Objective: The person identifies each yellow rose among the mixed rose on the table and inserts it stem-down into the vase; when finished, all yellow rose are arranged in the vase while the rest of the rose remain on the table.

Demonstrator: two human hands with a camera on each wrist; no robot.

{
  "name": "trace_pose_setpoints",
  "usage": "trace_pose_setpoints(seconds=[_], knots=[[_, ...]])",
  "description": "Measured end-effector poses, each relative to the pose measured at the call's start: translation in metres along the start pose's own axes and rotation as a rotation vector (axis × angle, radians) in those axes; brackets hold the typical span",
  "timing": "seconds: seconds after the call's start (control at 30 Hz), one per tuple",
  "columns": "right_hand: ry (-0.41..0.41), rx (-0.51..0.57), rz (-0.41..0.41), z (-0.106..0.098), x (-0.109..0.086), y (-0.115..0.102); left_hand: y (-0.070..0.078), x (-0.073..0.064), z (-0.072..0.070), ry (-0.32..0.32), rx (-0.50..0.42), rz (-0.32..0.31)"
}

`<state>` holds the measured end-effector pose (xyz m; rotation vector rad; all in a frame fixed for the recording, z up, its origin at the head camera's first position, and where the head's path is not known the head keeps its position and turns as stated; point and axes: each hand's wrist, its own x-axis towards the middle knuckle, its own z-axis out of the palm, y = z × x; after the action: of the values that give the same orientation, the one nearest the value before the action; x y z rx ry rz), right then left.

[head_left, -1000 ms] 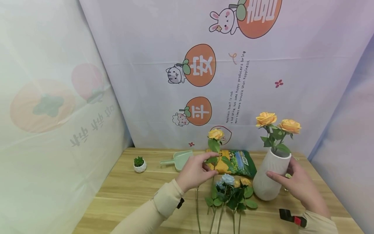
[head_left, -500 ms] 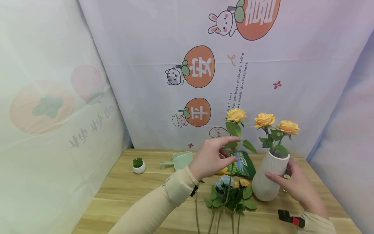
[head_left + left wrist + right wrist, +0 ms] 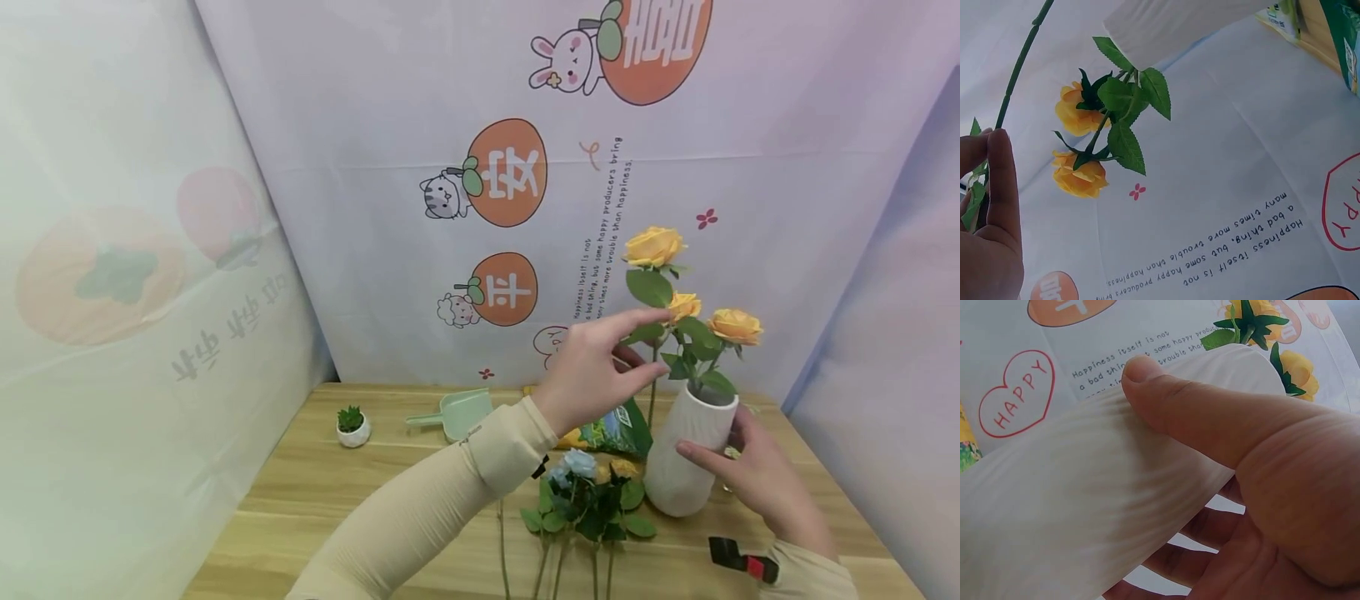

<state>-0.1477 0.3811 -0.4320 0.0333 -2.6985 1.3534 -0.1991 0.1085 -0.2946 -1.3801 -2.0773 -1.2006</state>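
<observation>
Head view: the work looks partway along, with two yellow roses point(image 3: 737, 327) standing in a white vase point(image 3: 686, 467) at 4 o'clock and a third one, the held rose point(image 3: 654, 247), outside it. The left hand point(image 3: 596, 367) pinches this rose by its stem, bloom up, toward the vase's 11 o'clock side; the stem's lower end cannot be made out. The right hand point(image 3: 765, 475) grips the vase, which leans slightly, from its 3 o'clock side; the two hands are apart. Left to deal with, I judge, are the held rose and the blue and yellow flowers point(image 3: 579, 461) lying on the table point(image 3: 300, 492) at 5 o'clock. Against half a second ago, the left hand and its rose have moved up toward 2 o'clock, so the rose's leaves now overlap the vase's roses; the vase and right hand look about the same. Left wrist view: finger and thumb nip the green stem at 9 o'clock, and it runs up to 11 o'clock, apart from the vase at 12. Right wrist view: the thumb lies across the vase, fingers wrapped behind, with the standing roses at 1 and 2 o'clock.
</observation>
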Motion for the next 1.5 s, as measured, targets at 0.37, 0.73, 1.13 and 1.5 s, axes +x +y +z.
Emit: trace_pose_setpoints(seconds=[0.37, 0.73, 1.13, 1.5], knots=[[0.000, -0.003, -0.016, 0.001, 0.002, -0.004, -0.005, 0.029, 0.014, 0.172, -0.069, 0.040], [0.008, 0.001, -0.012, 0.000, -0.001, -0.004, -0.006, 0.046, 0.023, 0.276, 0.001, 0.091], [0.019, -0.004, -0.006, 0.002, -0.002, -0.003, -0.015, 0.050, 0.031, 0.349, 0.019, 0.067], [0.026, -0.017, -0.005, 0.002, -0.003, -0.001, -0.016, 0.052, 0.036, 0.355, 0.016, 0.086]])
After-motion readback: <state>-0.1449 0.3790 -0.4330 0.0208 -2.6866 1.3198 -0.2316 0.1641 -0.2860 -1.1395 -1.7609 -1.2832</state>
